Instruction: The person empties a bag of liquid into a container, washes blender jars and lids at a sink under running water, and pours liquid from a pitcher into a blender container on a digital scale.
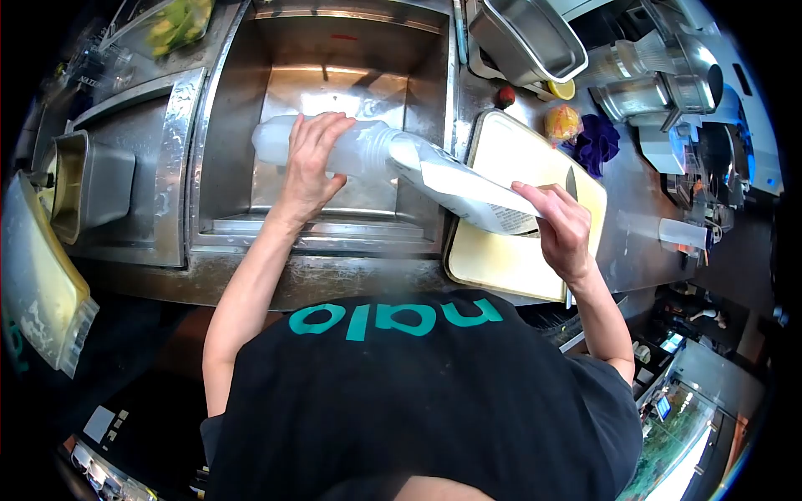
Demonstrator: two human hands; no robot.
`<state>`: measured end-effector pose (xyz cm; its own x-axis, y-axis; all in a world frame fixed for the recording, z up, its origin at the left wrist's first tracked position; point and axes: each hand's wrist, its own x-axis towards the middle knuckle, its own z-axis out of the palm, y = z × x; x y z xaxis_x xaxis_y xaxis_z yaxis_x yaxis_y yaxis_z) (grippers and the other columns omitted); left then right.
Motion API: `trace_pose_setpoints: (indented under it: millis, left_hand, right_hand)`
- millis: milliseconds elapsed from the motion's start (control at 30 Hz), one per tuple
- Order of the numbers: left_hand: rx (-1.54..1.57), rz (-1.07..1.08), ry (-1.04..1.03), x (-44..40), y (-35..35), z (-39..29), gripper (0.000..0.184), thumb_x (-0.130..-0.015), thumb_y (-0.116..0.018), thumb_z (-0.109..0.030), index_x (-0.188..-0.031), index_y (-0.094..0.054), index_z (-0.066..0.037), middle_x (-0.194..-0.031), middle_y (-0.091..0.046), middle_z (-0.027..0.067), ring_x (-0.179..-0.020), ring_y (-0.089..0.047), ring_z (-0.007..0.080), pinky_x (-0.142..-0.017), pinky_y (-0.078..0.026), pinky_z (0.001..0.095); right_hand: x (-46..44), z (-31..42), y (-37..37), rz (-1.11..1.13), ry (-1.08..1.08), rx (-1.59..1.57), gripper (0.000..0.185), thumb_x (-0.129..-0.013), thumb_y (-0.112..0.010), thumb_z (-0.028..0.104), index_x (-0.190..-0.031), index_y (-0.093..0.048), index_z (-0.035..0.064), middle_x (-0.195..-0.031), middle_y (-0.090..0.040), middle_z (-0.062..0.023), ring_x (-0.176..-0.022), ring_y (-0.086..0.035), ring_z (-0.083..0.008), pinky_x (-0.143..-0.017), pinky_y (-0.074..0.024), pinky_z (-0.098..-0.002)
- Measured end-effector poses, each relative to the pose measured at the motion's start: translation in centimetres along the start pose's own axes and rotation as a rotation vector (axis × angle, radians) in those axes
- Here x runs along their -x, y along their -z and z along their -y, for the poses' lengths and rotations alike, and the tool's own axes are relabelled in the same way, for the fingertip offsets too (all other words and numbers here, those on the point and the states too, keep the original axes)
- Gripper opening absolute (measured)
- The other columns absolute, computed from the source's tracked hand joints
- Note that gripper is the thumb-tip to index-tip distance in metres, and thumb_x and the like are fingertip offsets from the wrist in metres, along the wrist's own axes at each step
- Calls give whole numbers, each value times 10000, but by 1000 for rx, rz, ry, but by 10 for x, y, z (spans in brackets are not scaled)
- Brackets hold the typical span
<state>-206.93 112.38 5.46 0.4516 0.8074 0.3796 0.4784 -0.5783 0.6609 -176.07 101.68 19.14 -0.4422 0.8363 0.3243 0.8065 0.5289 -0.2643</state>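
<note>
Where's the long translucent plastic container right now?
Head view, left of centre: on its side above the metal sink, in the left hand's grip. The container's right end meets the white bag held by the right hand.

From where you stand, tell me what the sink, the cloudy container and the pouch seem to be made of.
Sink: brushed metal, probably stainless steel, with soft reflections.
Container: probably plastic, smooth and translucent, its walls letting light through.
Pouch: likely plastic film, possibly foil-lined, judging by glossy creases.
</note>
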Motion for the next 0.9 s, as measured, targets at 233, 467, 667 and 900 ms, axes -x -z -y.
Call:
trace_pose_setpoints:
  millis: [233,467,667,900]
  left_hand:
    - [49,-8,-6,0,1,-2,758,-533,-697,57,-1240,-481,-112,-1247,-515,98,-1216,-445,285,-1099,-231,493]
    - [130,-9,-2,-2,1,-4,717,-557,-679,54,-1231,-488,-98,-1238,-534,108,-1220,-454,294,-1093,-246,482]
    - [175,-11,-27,-2,0,-7,709,-558,-669,55,-1228,-490,-95,-1230,-538,109,-1220,-454,297,-1091,-256,469]
    - [161,-35,-46,-2,1,-9,749,-520,-721,68,-1216,-489,-82,-1206,-538,128,-1161,-478,308,-1055,-312,442]
  right_hand:
    - [-7,3,10,28,-22,-58,373,-713,-549,-117,-1054,-630,8,-678,-590,-87,-592,-544,-197,-539,-451,-295]
    - [-19,17,34,111,-49,-33,415,-686,-541,-154,-1064,-631,-7,-792,-632,-125,-612,-570,-211,-579,-465,-295]
    - [-29,31,51,209,-94,-4,367,-733,-555,-122,-1077,-624,-12,-741,-616,-125,-627,-586,-226,-591,-456,-293]
    - [-40,39,57,212,-93,-15,327,-754,-523,-123,-1054,-617,-35,-855,-658,-159,-724,-643,-260,-652,-493,-294]
